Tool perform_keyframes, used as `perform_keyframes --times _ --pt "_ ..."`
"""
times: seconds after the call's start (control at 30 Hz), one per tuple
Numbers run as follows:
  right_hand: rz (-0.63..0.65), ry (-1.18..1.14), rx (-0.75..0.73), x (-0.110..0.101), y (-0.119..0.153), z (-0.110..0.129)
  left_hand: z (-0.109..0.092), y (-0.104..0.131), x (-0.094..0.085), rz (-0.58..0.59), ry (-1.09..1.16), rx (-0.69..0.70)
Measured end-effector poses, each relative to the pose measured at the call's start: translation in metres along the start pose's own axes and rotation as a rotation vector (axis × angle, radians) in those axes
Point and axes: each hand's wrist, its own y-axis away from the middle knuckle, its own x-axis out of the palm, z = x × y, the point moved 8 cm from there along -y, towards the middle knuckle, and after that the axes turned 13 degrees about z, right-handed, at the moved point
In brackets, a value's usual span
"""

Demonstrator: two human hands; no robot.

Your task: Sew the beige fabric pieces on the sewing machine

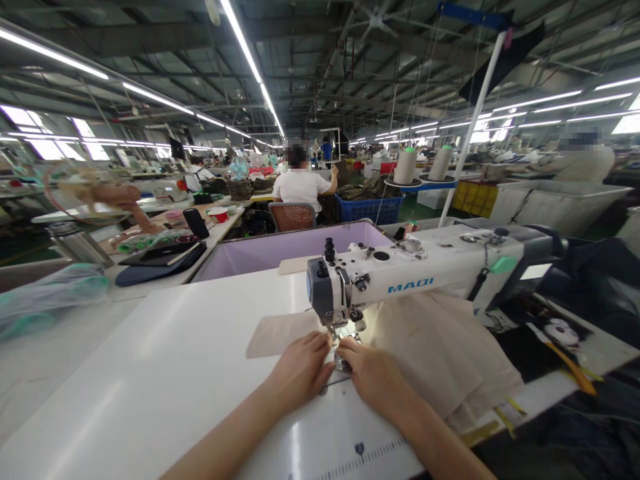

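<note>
I'm curling my far-off left hand (304, 365) and right hand (373, 373) by the twelve-o'clock sewing machine (400, 270); whether they're holding cloth (280, 335), I can't tell.

Blue capitals MAQI (411, 286) on the white arm of the sewing machine (440, 259)

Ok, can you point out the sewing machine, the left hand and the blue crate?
Sewing machine (435, 268): head view, on its white arm.
Left hand (301, 363): head view, on its back.
Blue crate (369, 211): head view, on its front wall.
</note>
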Motion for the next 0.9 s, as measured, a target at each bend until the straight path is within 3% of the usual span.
perform_keyframes --times 0.23,0.33,0.57,0.7,0.9 --pt "-0.032 -0.074 0.017 0.007 0.011 0.001 0.008 0.001 -0.002 -0.075 -0.001 0.011" --pt "-0.051 -0.107 0.029 0.014 0.016 0.001 0.012 0.004 0.0 -0.102 -0.011 -0.044" --pt "-0.09 -0.18 0.011 0.015 0.025 -0.001 -0.005 0.01 0.002 0.034 -0.037 -0.191" --pt "-0.097 -0.187 0.009 0.015 0.028 -0.001 -0.023 0.014 0.01 0.073 -0.009 -0.155" --pt "-0.077 -0.187 -0.001 0.018 0.031 0.004 -0.025 0.015 0.017 0.045 0.022 -0.048"
